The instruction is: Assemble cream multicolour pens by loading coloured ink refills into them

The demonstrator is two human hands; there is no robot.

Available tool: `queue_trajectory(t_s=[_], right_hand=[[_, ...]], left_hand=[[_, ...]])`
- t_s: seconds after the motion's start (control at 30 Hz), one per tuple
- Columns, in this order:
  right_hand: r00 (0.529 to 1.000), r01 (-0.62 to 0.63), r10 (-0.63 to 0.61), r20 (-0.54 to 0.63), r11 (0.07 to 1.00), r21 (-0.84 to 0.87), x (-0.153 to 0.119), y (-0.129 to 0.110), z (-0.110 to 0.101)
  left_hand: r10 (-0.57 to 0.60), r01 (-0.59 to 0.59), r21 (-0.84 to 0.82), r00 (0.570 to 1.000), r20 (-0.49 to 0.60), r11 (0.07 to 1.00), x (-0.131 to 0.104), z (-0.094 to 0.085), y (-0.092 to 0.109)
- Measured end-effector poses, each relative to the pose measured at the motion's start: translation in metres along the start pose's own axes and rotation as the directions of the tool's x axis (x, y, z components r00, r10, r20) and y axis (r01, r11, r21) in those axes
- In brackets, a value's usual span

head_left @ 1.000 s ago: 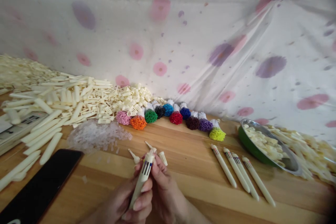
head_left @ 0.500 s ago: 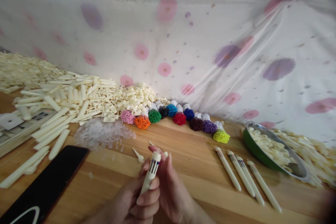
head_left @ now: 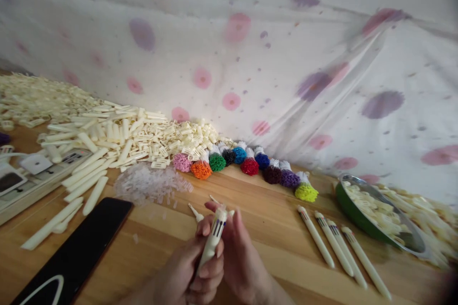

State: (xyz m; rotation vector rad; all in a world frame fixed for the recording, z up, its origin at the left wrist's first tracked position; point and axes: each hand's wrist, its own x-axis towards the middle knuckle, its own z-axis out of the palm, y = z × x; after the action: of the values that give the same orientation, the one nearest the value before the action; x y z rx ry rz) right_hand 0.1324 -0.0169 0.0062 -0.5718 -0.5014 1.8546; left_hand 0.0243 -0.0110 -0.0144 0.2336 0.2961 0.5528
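Note:
My left hand (head_left: 191, 267) is wrapped round a cream multicolour pen (head_left: 212, 243), which tilts with its slotted top end up. Close beside it on the right, my right hand (head_left: 245, 257) has its fingers raised near the top of the pen. A small cream part (head_left: 231, 213) shows at its fingertips, partly hidden by the pen and fingers. Just beyond the hands a small cream piece (head_left: 195, 212) lies on the wooden table (head_left: 272, 228). To the right lie several pens (head_left: 317, 237) with coloured sliders.
Bundles of coloured refills (head_left: 250, 166) line the back, beside heaped cream parts (head_left: 161, 140) and clear tubes (head_left: 148, 183). A black phone (head_left: 77, 248) and a power strip (head_left: 39, 183) lie left. A green-sided bowl (head_left: 372, 214) of cream parts stands right.
The whole view has shifted, so the table things appear slightly further right and lower. My left hand keeps hold of the pen, and my right hand stays beside its top.

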Motion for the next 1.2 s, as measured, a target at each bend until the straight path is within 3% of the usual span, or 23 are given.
queue_trajectory(t_s=[0.23, 0.43, 0.73, 0.97, 1.1, 1.2], right_hand=[[0.988, -0.103, 0.099, 0.114, 0.994, 0.024, 0.006, -0.014, -0.009], [0.982, -0.106, 0.096, 0.161, 0.993, 0.058, 0.004, -0.011, -0.016], [0.987, -0.14, 0.137, 0.09, 0.99, 0.028, 0.006, -0.014, -0.011], [0.987, -0.129, 0.126, 0.1, 0.991, 0.033, 0.005, -0.013, -0.011], [0.985, -0.156, 0.156, 0.068, 0.988, -0.006, 0.006, -0.017, -0.012], [0.985, -0.165, 0.165, 0.043, 0.986, -0.011, 0.007, -0.022, -0.013]], left_hand=[[0.037, -0.02, 0.116, 0.988, -0.148, 0.993, 0.006, -0.005, -0.01], [0.012, 0.013, 0.125, 0.981, -0.193, 0.992, 0.004, -0.007, -0.014], [-0.066, 0.072, 0.055, 0.993, -0.102, 0.996, 0.004, -0.001, -0.004], [-0.111, 0.112, 0.039, 0.994, -0.023, 0.993, 0.0, -0.005, -0.005], [-0.073, 0.073, 0.032, 0.997, 0.008, 0.997, 0.0, 0.001, -0.005], [0.028, -0.029, 0.052, 0.999, 0.019, 0.998, -0.001, 0.003, -0.006]])
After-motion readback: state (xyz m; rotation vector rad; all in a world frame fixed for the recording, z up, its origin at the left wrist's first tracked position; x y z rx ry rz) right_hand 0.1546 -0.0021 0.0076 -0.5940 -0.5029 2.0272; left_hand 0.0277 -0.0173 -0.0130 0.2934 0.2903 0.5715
